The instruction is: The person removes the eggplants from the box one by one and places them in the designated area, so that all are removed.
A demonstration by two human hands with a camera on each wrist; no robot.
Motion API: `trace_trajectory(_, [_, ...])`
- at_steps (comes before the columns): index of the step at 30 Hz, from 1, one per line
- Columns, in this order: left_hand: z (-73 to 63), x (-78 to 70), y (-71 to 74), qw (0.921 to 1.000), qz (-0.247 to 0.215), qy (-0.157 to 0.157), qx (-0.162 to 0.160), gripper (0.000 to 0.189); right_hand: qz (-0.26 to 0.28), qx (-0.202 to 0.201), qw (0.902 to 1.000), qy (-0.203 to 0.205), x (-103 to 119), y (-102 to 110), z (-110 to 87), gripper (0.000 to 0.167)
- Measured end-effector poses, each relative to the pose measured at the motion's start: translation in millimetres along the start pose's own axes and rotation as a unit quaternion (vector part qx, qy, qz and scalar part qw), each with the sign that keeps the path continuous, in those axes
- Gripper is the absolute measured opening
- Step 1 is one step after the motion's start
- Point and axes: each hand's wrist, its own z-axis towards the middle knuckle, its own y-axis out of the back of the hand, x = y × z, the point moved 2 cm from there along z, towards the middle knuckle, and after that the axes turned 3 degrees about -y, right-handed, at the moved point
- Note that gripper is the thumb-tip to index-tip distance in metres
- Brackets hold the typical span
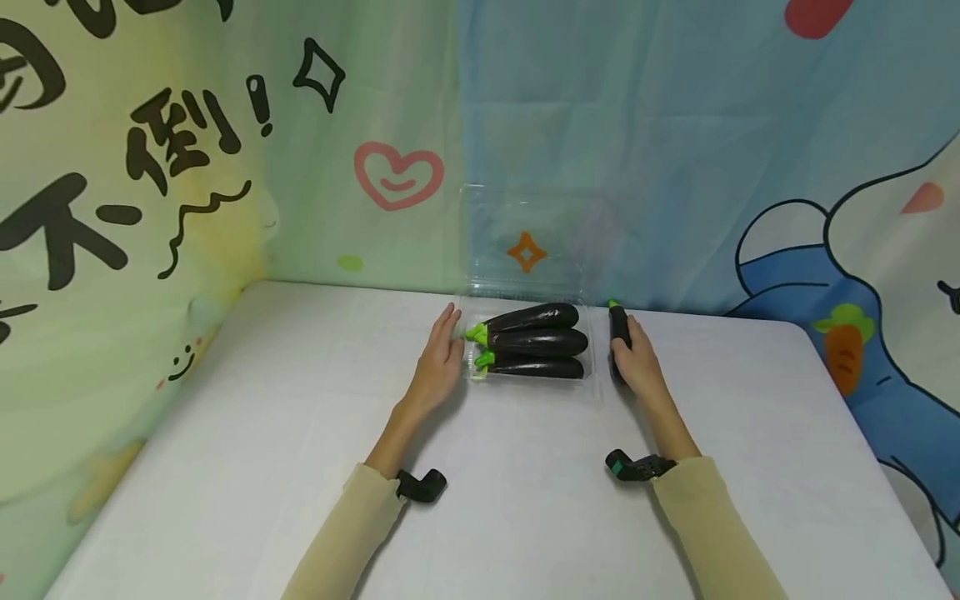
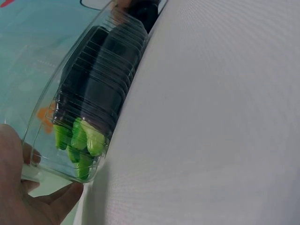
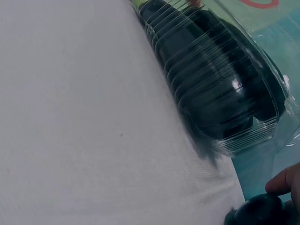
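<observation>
A clear plastic clamshell container (image 1: 592,367) lies on the table with its lid (image 1: 540,217) raised at the back. Inside, three dark eggplants (image 1: 536,342) lie side by side, their green stem ends pointing left. Along the container's left end rests my left hand (image 1: 438,362), fingers nearly straight and fingertips against the plastic. Through the ribbed wall, the left wrist view shows the green stems (image 2: 84,140). To the right of the container, my right hand (image 1: 637,358) grips another eggplant (image 1: 619,329), its green tip pointing away; only its rounded end shows in the right wrist view.
A white-covered table (image 1: 517,500) extends toward me and to both sides. Behind it hangs a printed cloth backdrop (image 1: 675,125), close to the raised lid. Small black wrist cameras (image 1: 423,486) sit on both wrists.
</observation>
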Motion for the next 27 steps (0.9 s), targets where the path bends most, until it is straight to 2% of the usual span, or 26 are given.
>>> trace_trajectory(5, [-0.5,-0.1,0.9,1.0000,-0.002,0.000,0.000,0.051,-0.001,0.007,1.0000,-0.005,-1,0,1.9,0.067])
trace_trajectory(10, [0.3,-0.4,0.6,1.0000,-0.005,0.000,0.000,0.051,-0.023,0.009,0.9997,0.000,3,4,0.7,0.074])
trace_trajectory(14, [1.7,-2.2,-0.3,1.0000,-0.008,0.001,0.000,0.051,-0.029,-0.019,0.9992,0.021,9,11,-2.0,0.078])
trace_trajectory(17, [1.9,-2.8,-1.5,1.0000,-0.009,0.003,0.001,0.051,-0.023,-0.052,0.9967,0.057,15,15,-6.4,0.078])
trace_trajectory(21, [1.0,-3.1,-1.6,1.0000,-0.005,0.000,0.001,0.051,-0.017,-0.076,0.9882,0.131,31,18,-15.4,0.074])
trace_trajectory(24, [0.9,-3.9,-0.5,1.0000,-0.002,-0.002,0.000,0.052,-0.015,-0.067,0.9780,0.197,45,17,-23.1,0.070])
trace_trajectory(27, [0.8,-3.4,-0.2,1.0000,0.000,0.000,0.001,0.051,-0.017,-0.040,0.9684,0.246,58,16,-31.4,0.067])
